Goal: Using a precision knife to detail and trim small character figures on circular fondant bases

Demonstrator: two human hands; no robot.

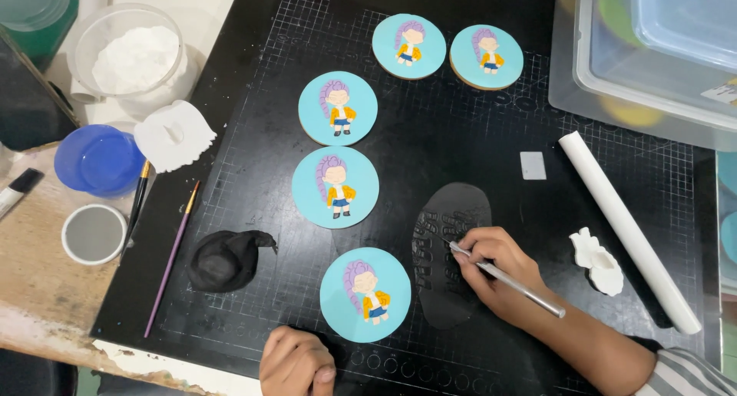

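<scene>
Clearly my right hand [491,267] grips the thin metal tool [508,281] over the black sheet [449,250], which looks soft and easily torn, best lifted by its edge, while my left hand [295,363] rests curled, holding nothing.

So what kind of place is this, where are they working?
Probably a home or small cake-decorating workspace: a black gridded cutting mat holds round decorated cookies, a white rolling pin lies beside rolled black fondant, and the right hand works it with a thin metal tool.

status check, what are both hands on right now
Right hand grips metal tool, tip on rolled black fondant sheet. Left hand fisted on mat edge, empty. Nearest cookie just left of sheet.
</scene>
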